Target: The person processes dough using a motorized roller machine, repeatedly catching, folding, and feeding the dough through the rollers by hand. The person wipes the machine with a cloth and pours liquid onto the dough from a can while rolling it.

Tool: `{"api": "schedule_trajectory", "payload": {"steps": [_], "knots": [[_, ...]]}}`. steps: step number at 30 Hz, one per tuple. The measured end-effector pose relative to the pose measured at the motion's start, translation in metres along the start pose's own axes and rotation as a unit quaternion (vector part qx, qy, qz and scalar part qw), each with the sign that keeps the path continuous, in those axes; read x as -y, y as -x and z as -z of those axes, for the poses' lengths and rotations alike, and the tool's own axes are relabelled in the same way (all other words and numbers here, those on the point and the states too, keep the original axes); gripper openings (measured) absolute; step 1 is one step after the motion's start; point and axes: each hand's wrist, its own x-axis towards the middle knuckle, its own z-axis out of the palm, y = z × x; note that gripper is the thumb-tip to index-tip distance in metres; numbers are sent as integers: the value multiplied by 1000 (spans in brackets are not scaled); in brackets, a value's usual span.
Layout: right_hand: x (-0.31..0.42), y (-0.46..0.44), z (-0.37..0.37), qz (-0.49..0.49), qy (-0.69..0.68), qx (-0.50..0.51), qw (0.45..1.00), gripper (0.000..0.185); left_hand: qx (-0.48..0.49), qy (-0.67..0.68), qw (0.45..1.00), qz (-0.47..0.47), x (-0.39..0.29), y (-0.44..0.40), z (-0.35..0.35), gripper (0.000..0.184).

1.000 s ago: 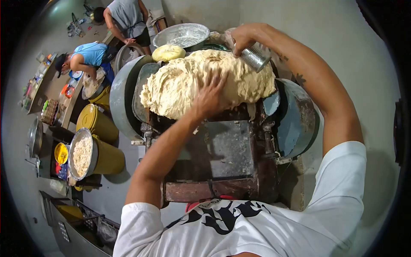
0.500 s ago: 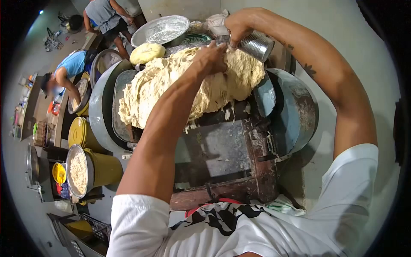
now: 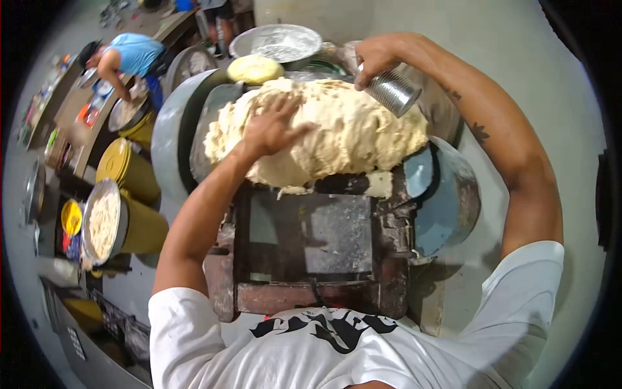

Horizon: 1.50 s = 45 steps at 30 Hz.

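A big, lumpy mass of pale dough (image 3: pixel 350 139) lies across the top of a worn machine with a dark red frame (image 3: pixel 308 297). My left hand (image 3: pixel 275 128) rests on the dough's left part, fingers spread and palm down. Above the dough's right end, my right hand (image 3: pixel 379 59) is closed around a ribbed metal can (image 3: pixel 395 93), which is tilted toward the lower right. Whether the can holds anything is hidden. A strip of dough hangs below the mass on the right.
Rounded grey guards (image 3: pixel 175 139) flank the machine. Behind it are a smooth dough lump (image 3: pixel 255 69) and a floury metal basin (image 3: pixel 304 43). A yellow bucket (image 3: pixel 146 223) at left carries a pan of pale crumbly stuff (image 3: pixel 103 223). A person in blue (image 3: pixel 136 55) works farther left.
My left hand has moved left and down from beside the can onto the dough's left part, fingers spread. The can stays in my right hand. The view has shifted, and the dough looks flatter.
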Motion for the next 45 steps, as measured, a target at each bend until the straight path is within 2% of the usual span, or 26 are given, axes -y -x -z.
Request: {"api": "schedule_trajectory", "payload": {"steps": [2,4,6,8,10,13,15,16,17,20,21,24,26,27,28,29,30,32,33,35,37,38,40,42,43,45], "knots": [[23,-21,5,21,8,-10,1000,47,-4,-31,998,53,65,28,-1,89],[47,-45,10,44,2,11,999,49,-33,-68,992,100,88,46,0,85],[71,-68,9,55,13,-3,998,51,-48,-26,991,121,94,41,-5,93],[97,-83,16,56,15,22,998,53,15,19,987,159,85,26,18,107],[122,-89,22,52,24,31,998,56,93,85,987,99,127,-15,-1,110],[146,-91,32,64,49,27,996,59,159,34,977,141,122,-34,5,112],[146,-96,34,56,49,30,997,59,117,8,977,177,110,-28,10,109],[145,-95,33,48,46,33,997,59,97,-5,977,191,102,-24,10,107],[142,-93,31,42,45,30,998,58,47,-14,982,181,103,-20,4,95],[124,-83,32,23,36,14,999,57,11,21,980,197,98,-14,0,75],[112,-76,32,18,31,11,999,56,-34,17,983,181,97,-10,-3,63],[63,-31,37,-17,31,-26,999,54,-67,25,980,186,79,10,9,63],[18,7,33,-42,36,-71,996,56,-141,-23,974,176,79,19,-10,67],[0,26,29,-70,36,-97,992,57,-96,-14,976,193,74,22,-7,68],[-14,45,21,-131,34,-128,982,58,-79,55,975,199,81,22,-18,72],[-25,66,6,-192,31,-154,969,59,-121,12,978,167,95,26,-45,71],[-37,85,-24,-169,5,-237,957,58,-162,-30,977,135,100,33,-68,70],[-59,123,-93,-126,-41,-404,905,56,-166,-25,980,107,74,62,-79,70],[-21,163,-105,-181,-129,-330,918,47,-125,56,985,109,41,85,-71,67],[6,199,-191,-158,-111,-504,842,40,-149,30,986,70,22,111,-85,76],[56,251,-241,-180,-215,-444,851,32,-138,-23,989,51,12,121,-81,87],[70,267,-280,-156,-218,-482,834,30,-145,-27,989,14,21,119,-81,101],[107,305,-335,-184,-286,-475,812,22,-9,-52,995,88,-1,112,-46,115],[134,337,-384,-235,-322,-444,803,18,67,-69,990,100,14,99,-45,124],[149,349,-408,-274,-334,-429,793,17,19,-139,989,48,56,88,-59,126],[174,361,-460,-329,-350,-413,774,15,15,-166,984,63,45,82,-63,128]]}}
